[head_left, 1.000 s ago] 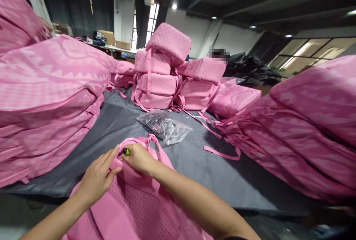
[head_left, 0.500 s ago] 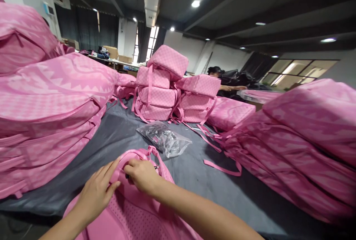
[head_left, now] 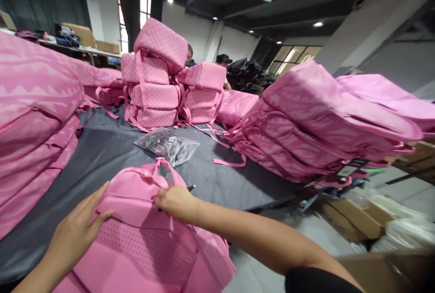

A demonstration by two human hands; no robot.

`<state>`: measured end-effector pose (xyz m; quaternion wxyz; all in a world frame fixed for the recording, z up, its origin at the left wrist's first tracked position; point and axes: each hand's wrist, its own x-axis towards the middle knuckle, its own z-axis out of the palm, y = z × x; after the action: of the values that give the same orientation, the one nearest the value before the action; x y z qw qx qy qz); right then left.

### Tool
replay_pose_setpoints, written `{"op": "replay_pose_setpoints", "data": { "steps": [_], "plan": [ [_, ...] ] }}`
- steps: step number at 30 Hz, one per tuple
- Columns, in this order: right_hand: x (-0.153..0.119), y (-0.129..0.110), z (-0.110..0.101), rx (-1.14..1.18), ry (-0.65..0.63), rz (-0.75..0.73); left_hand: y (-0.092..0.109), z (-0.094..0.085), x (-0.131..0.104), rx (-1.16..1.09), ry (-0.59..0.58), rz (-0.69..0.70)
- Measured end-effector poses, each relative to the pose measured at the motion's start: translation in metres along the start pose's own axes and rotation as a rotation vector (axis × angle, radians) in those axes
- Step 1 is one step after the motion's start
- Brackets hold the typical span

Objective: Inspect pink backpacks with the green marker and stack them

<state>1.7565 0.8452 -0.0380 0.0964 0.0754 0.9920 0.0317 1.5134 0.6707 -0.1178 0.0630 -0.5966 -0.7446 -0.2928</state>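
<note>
A pink backpack [head_left: 136, 256] lies in front of me, its perforated back panel facing up and its top handle loop pointing away. My left hand [head_left: 76, 225] rests along the pack's left upper edge, fingers stretched out and thumb apart on the panel. My right hand [head_left: 176, 202] is closed at the pack's upper right, by the shoulder strap. A slim black tool [head_left: 192, 188] pokes out behind that hand, with a dark bit also showing below the fingers; its kind is hidden. Beyond the handle sits a clear plastic bag [head_left: 168, 146] with dark contents.
Stacked pink backpacks stand at left [head_left: 34, 98], checkered ones [head_left: 154, 96] at the back, and more [head_left: 288, 121] at right. A loose strap [head_left: 229, 162] lies on the grey table cover [head_left: 210, 189]. Cardboard boxes [head_left: 356, 216] are on the floor at right. Two people are partly visible behind the stacks.
The view has swung to the right. My right hand has moved from the pack's top edge to its upper right side. My left hand has shifted down along the left edge; more back panel shows.
</note>
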Motion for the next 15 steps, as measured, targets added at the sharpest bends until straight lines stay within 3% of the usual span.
{"op": "replay_pose_setpoints", "data": {
  "steps": [2, 4, 6, 8, 11, 13, 15],
  "plan": [
    [-0.014, 0.000, 0.003, 0.007, 0.028, 0.047, 0.003, -0.002, 0.004, -0.006, -0.083, -0.111],
    [-0.033, 0.004, 0.005, 0.127, 0.149, 0.100, 0.006, -0.011, 0.008, 0.015, -0.176, -0.227],
    [-0.063, 0.014, 0.016, 0.372, 0.369, 0.310, 0.010, -0.023, 0.012, 0.022, -0.257, -0.290],
    [-0.101, 0.024, 0.038, 0.630, 0.526, 0.628, 0.016, -0.035, 0.017, 0.009, -0.331, -0.322],
    [-0.151, 0.024, 0.091, 0.834, 0.444, 0.775, 0.028, -0.044, 0.026, -0.042, -0.397, -0.334],
    [-0.171, 0.009, 0.123, 0.938, 0.420, 0.778, 0.038, -0.044, 0.030, -0.074, -0.416, -0.327],
    [-0.185, -0.008, 0.144, 0.995, 0.451, 0.800, 0.052, -0.046, 0.032, -0.066, -0.424, -0.323]
  ]
}}
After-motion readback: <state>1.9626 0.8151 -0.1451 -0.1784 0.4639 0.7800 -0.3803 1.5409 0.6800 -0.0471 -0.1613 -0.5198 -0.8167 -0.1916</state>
